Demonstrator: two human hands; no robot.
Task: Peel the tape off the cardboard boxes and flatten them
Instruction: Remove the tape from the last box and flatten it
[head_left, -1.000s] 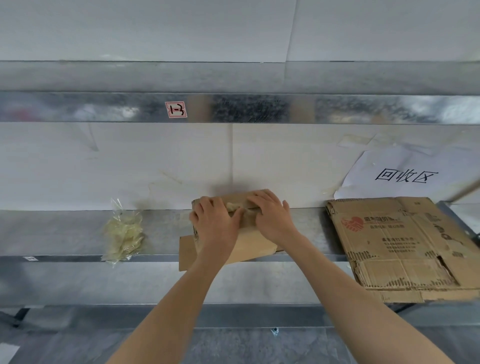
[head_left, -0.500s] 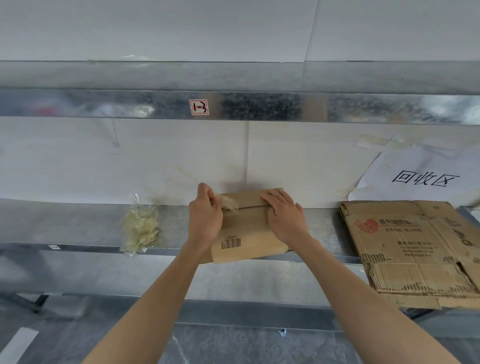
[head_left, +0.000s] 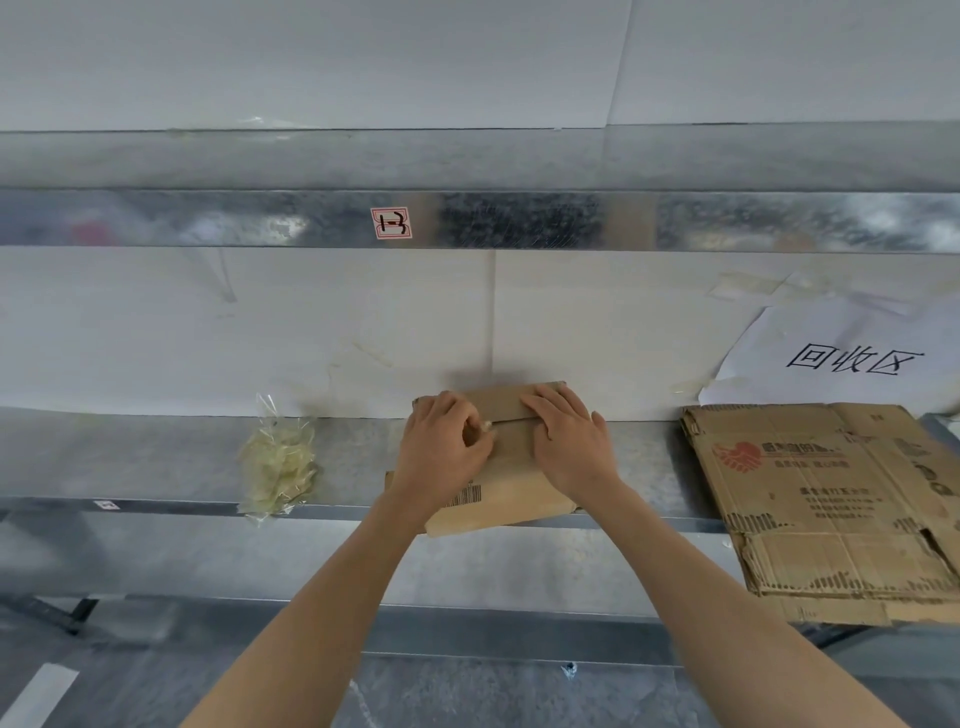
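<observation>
Hanging over the shelf (head_left: 156, 457) edge, the box (head_left: 514, 499) could slide off if I yank. My right hand (head_left: 569, 447) presses it with flat fingers. My left hand (head_left: 441, 452) pinches the tape (head_left: 485, 427) at the seam, which may tear short.

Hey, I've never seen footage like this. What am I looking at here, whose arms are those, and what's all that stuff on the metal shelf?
There is no machine here. These are a person's two bare arms, filmed by a wide-angle camera worn on the head and looking forward and down. That is why the arms enter from the bottom of the picture. On the metal shelf lies a small cardboard box. The right hand presses flat on it, while the left hand appears to pinch a bit of tape at the box's seam. To the left lies a crumpled clear wad, probably peeled tape. To the right lies a flattened cardboard box, below a paper sign on the wall.
</observation>
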